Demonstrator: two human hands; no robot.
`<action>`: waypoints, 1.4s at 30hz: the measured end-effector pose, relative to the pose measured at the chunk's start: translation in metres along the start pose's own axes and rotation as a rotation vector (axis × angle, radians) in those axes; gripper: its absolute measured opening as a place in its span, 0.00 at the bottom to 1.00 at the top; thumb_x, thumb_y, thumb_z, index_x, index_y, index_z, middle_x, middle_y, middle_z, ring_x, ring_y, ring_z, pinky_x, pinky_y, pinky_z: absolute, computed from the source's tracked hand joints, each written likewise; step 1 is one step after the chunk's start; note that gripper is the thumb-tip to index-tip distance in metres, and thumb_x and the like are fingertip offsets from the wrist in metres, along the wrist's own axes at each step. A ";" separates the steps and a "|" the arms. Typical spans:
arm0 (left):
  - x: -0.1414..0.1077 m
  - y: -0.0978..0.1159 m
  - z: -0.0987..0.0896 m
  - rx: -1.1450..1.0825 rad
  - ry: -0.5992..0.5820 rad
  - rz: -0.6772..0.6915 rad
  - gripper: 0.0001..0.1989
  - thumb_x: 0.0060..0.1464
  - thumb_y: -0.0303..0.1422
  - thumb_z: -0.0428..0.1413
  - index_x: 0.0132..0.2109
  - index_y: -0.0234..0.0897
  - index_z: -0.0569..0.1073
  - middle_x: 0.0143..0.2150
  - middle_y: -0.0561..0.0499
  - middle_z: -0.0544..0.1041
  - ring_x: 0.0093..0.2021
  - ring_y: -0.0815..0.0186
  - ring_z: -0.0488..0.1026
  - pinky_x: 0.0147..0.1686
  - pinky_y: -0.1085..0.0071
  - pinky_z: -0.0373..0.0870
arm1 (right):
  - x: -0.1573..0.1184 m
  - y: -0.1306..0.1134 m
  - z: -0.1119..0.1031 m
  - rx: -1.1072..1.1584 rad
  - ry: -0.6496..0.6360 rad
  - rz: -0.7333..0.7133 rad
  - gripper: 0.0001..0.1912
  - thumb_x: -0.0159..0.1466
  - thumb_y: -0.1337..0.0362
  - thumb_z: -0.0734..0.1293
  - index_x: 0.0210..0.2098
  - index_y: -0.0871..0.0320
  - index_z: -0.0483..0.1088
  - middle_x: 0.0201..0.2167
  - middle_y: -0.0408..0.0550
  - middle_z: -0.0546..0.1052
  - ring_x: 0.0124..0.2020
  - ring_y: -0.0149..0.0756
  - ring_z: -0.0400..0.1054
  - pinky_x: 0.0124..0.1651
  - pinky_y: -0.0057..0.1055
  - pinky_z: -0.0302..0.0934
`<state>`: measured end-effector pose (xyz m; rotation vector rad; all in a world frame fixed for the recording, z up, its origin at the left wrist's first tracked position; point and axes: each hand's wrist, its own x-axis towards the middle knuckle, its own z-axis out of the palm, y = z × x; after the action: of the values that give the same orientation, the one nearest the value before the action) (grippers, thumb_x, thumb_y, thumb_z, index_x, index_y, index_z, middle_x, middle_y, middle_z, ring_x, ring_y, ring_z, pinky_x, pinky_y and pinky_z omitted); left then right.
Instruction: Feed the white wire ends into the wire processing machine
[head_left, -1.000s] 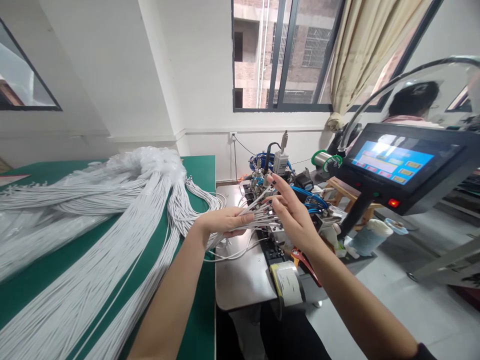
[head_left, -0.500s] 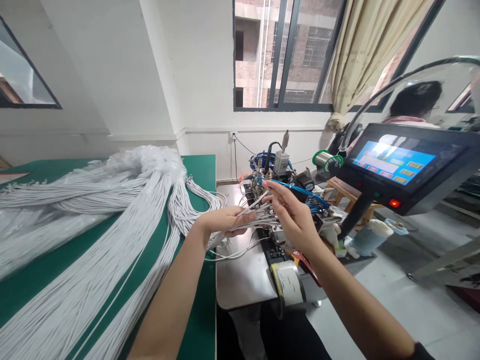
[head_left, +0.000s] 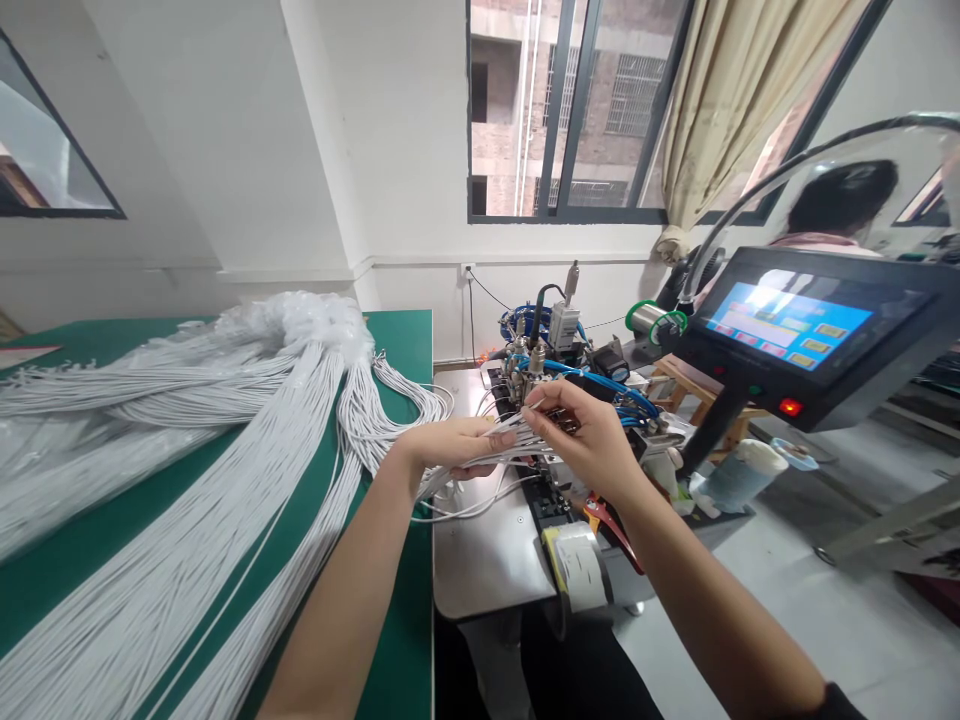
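Gripping a bunch of white wires (head_left: 529,450), thumb on top, the left hand (head_left: 459,445) hangs over the steel plate (head_left: 487,565) of the machine (head_left: 541,362), while the right hand (head_left: 592,435), thumb and fingertips drawn narrow, pinches a wire end just beyond it. Long white bundles (head_left: 217,510) spread over the green desk (head_left: 406,335) to the left, and a lit screen (head_left: 787,325) stands at the right.

A beige curtain (head_left: 739,100) hangs at the dark-framed window (head_left: 510,130) in a white wall (head_left: 401,130).
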<state>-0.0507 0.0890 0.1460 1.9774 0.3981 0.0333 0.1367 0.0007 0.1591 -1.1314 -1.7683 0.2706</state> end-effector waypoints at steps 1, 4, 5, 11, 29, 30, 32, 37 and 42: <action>0.000 0.000 0.000 0.012 0.000 0.006 0.28 0.59 0.55 0.39 0.24 0.35 0.61 0.14 0.57 0.58 0.13 0.75 0.54 0.16 0.76 0.51 | 0.000 0.000 0.000 0.000 -0.005 0.002 0.05 0.63 0.63 0.65 0.38 0.57 0.69 0.30 0.43 0.73 0.31 0.32 0.68 0.31 0.26 0.60; 0.000 -0.002 -0.001 0.016 -0.009 0.020 0.28 0.60 0.54 0.38 0.25 0.35 0.61 0.14 0.58 0.59 0.12 0.76 0.54 0.16 0.76 0.52 | -0.001 0.001 0.000 0.016 -0.003 -0.018 0.05 0.63 0.62 0.65 0.35 0.57 0.68 0.29 0.43 0.73 0.30 0.31 0.67 0.32 0.27 0.60; 0.001 -0.003 -0.001 0.010 -0.016 0.020 0.27 0.60 0.54 0.39 0.26 0.35 0.61 0.15 0.58 0.59 0.12 0.76 0.54 0.15 0.76 0.51 | -0.002 0.002 0.000 0.017 0.006 -0.023 0.05 0.63 0.62 0.65 0.34 0.57 0.68 0.28 0.43 0.72 0.29 0.31 0.67 0.33 0.27 0.60; 0.002 -0.008 -0.001 -0.012 -0.028 0.021 0.26 0.59 0.54 0.41 0.27 0.36 0.60 0.15 0.58 0.58 0.13 0.76 0.53 0.16 0.76 0.51 | -0.005 0.004 0.004 0.043 0.063 -0.002 0.06 0.63 0.61 0.65 0.33 0.57 0.67 0.29 0.45 0.73 0.31 0.34 0.67 0.35 0.29 0.62; 0.001 -0.006 -0.002 -0.068 -0.028 0.019 0.23 0.58 0.53 0.44 0.30 0.36 0.60 0.16 0.60 0.58 0.14 0.76 0.54 0.15 0.77 0.51 | -0.009 0.010 0.007 0.303 0.073 0.134 0.16 0.65 0.57 0.63 0.50 0.55 0.61 0.31 0.46 0.77 0.29 0.34 0.69 0.28 0.27 0.60; 0.001 -0.005 -0.002 -0.073 -0.026 0.014 0.23 0.58 0.53 0.45 0.30 0.37 0.59 0.16 0.60 0.58 0.14 0.76 0.54 0.15 0.77 0.51 | -0.009 0.010 0.006 0.307 0.072 0.141 0.16 0.65 0.57 0.63 0.50 0.55 0.61 0.31 0.46 0.77 0.29 0.34 0.69 0.28 0.27 0.60; 0.001 -0.004 -0.001 -0.096 -0.025 0.005 0.22 0.58 0.53 0.46 0.30 0.37 0.59 0.16 0.61 0.57 0.14 0.76 0.54 0.15 0.77 0.50 | -0.012 0.011 0.004 0.307 0.070 0.154 0.16 0.65 0.56 0.63 0.49 0.55 0.61 0.33 0.47 0.77 0.29 0.33 0.69 0.27 0.26 0.59; 0.003 -0.007 -0.001 -0.121 -0.020 0.032 0.22 0.57 0.53 0.46 0.32 0.37 0.59 0.17 0.61 0.57 0.14 0.76 0.52 0.14 0.78 0.48 | -0.023 0.013 0.002 0.208 0.081 0.136 0.13 0.66 0.56 0.60 0.48 0.55 0.62 0.35 0.47 0.76 0.30 0.34 0.69 0.28 0.27 0.60; 0.007 -0.010 0.002 -0.130 0.010 0.033 0.23 0.56 0.54 0.47 0.33 0.36 0.59 0.16 0.62 0.55 0.14 0.77 0.50 0.13 0.79 0.46 | -0.033 0.017 0.007 -0.040 0.101 0.130 0.13 0.69 0.57 0.56 0.46 0.56 0.65 0.27 0.44 0.73 0.26 0.32 0.67 0.27 0.26 0.56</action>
<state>-0.0459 0.0935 0.1355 1.8559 0.3605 0.0881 0.1430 -0.0136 0.1251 -1.2692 -1.6206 0.2525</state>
